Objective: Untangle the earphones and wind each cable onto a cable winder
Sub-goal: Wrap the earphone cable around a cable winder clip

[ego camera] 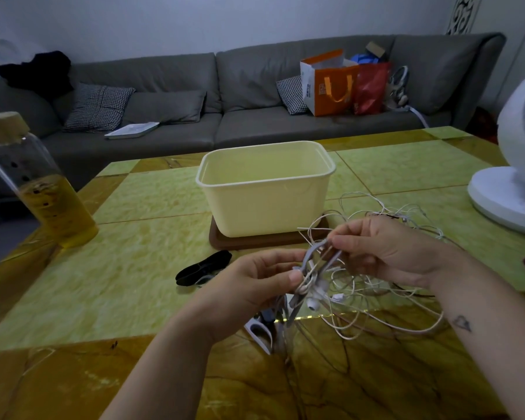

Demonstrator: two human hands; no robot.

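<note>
My left hand [252,283] grips a grey cable winder [314,262] near its lower end, thumb pressed on it, above the table. A few turns of white cable sit on the winder, and white earbuds [312,301] hang just below it. My right hand [385,250] pinches white cable at the winder's upper end. A loose tangle of white earphone cables [385,301] spreads under and to the right of both hands. On the table lie a black winder [202,268] to the left and a white winder [259,331] below my left hand.
A cream plastic tub [265,189] stands on a brown lid [255,242] behind my hands. A glass bottle with yellow liquid [40,183] is at the far left, a white fan [512,165] at the right edge. A grey sofa runs behind the green-yellow table [134,268].
</note>
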